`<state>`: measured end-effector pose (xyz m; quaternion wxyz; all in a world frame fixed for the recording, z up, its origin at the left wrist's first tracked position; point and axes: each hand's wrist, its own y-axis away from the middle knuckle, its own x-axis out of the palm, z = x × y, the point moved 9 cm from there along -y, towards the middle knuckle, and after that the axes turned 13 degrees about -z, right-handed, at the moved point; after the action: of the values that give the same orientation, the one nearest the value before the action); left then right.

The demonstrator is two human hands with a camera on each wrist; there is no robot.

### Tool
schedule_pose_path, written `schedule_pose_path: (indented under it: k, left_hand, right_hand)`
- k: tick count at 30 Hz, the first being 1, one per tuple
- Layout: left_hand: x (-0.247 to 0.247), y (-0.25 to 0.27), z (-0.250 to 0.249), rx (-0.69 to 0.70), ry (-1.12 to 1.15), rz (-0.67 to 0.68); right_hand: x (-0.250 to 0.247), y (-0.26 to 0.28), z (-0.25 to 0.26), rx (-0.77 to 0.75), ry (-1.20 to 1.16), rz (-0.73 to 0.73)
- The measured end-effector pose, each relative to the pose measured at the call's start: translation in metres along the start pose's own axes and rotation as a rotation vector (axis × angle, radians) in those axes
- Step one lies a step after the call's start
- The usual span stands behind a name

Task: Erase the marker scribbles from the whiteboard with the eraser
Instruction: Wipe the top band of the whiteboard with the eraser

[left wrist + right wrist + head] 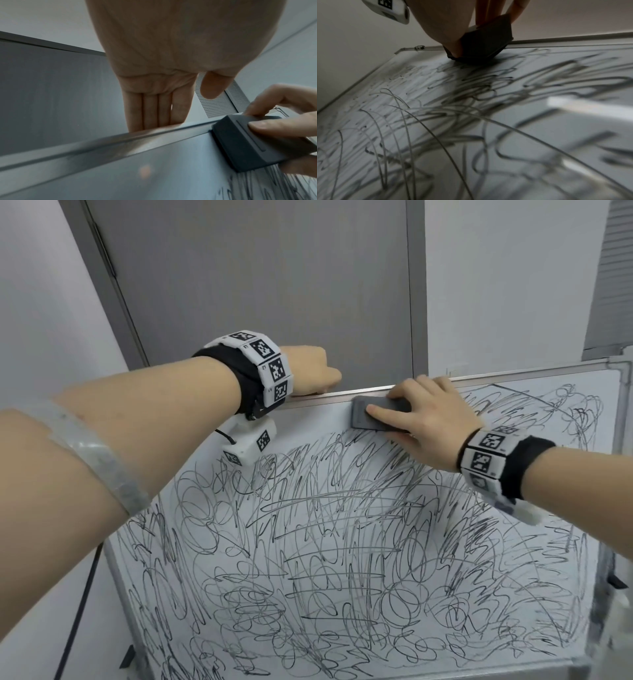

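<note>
The whiteboard (pixel 308 419) is covered with black marker scribbles (pixel 342 542); only a strip under its top rail (pixel 342 397) is bare. My right hand (pixel 428 426) grips the dark grey eraser (pixel 380 414), thumb on its face and fingers over its top, pressing it flat on the board just under the rail. The eraser (pixel 248 146) also shows in the left wrist view, and its underside (pixel 486 44) meets the board in the right wrist view. My left hand (pixel 310 368) rests over the top rail (pixel 102 146) left of the eraser. Its fingers (pixel 150 108) run straight down behind the rail, tips hidden.
A grey door panel (pixel 257 285) and white wall stand behind the board. A window blind (pixel 613 268) is at the upper right. A black cable (pixel 85 594) hangs at the lower left beside the board's edge. The board's right frame and stand (pixel 606 570) run down the right side.
</note>
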<state>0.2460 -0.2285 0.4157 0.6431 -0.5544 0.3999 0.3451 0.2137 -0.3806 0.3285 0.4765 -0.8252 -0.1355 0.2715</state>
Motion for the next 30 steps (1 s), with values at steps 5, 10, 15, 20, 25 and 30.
schedule_pose_path:
  k: [5,10,15,20,25,30]
  left_hand:
    - [0.001,0.002,0.0,0.01,0.001,0.027]
    - [0.004,-0.001,0.003,0.03,-0.01,0.0]
    - [0.005,0.001,0.004,0.065,-0.026,-0.03]
    - [0.006,0.003,0.006,0.074,-0.029,-0.009]
    - [0.009,0.004,0.004,0.055,0.01,0.031]
    - [0.011,0.005,0.004,0.058,-0.017,0.057]
  right_hand:
    - [0.015,-0.024,0.033,-0.004,0.001,-0.017]
    - [-0.005,-0.003,-0.006,0.013,-0.003,0.005]
    - [-0.025,0.034,-0.056,0.069,0.039,-0.003]
    - [-0.023,0.036,-0.054,0.077,0.065,-0.008]
    - [-0.008,0.017,-0.008,0.005,-0.006,0.023]
    - [0.025,-0.016,0.047,-0.05,-0.054,0.027]
